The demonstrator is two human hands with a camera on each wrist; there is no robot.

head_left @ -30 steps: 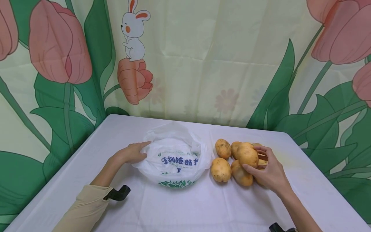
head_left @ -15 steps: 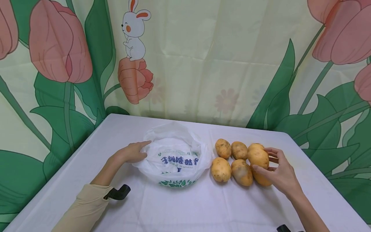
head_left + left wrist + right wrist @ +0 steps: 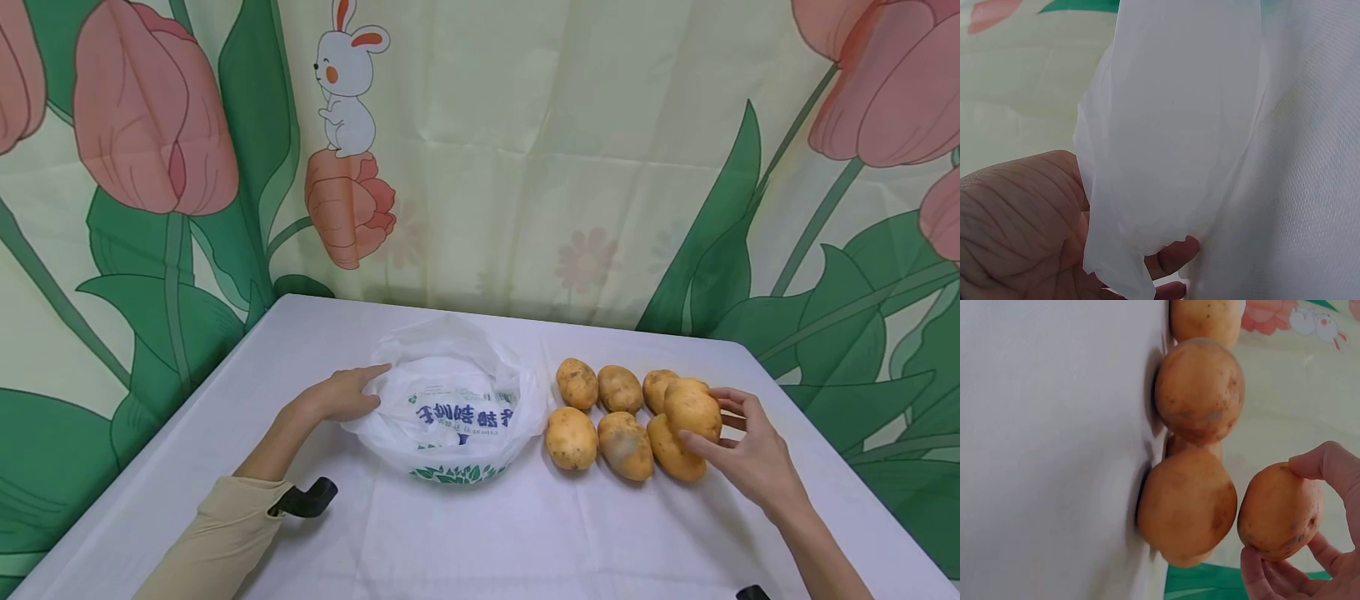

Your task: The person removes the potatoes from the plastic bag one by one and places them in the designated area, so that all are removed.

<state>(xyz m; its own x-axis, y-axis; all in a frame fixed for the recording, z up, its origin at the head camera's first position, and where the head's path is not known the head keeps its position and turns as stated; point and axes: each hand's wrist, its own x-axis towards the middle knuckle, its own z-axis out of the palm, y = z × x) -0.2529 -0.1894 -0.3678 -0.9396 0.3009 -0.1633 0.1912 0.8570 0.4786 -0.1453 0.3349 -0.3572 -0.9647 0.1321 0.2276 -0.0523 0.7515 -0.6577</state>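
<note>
My right hand (image 3: pixel 753 450) grips a potato (image 3: pixel 692 408) between thumb and fingers. In the right wrist view the held potato (image 3: pixel 1280 511) hangs just above the potatoes on the table, with a narrow gap to the nearest potato (image 3: pixel 1187 503). My left hand (image 3: pixel 341 396) holds the left rim of a white plastic bag (image 3: pixel 450 467) with blue and green print. The bag's mouth gapes upward. In the left wrist view the bag's film (image 3: pixel 1172 125) hangs across the fingers, hiding part of them; the fingertips (image 3: pixel 1179 255) poke out at its lower edge.
Several potatoes sit in two rows right of the bag, among them a front-left potato (image 3: pixel 572 438), a front-middle potato (image 3: pixel 626 446) and a back-left potato (image 3: pixel 577 383). They rest on a white-covered table (image 3: pixel 480 542). A tulip-and-rabbit curtain (image 3: pixel 487 167) hangs behind.
My right hand has moved to the right with the held potato, from over the middle potatoes to over the right end of the rows. The left hand and bag have stayed put.
</note>
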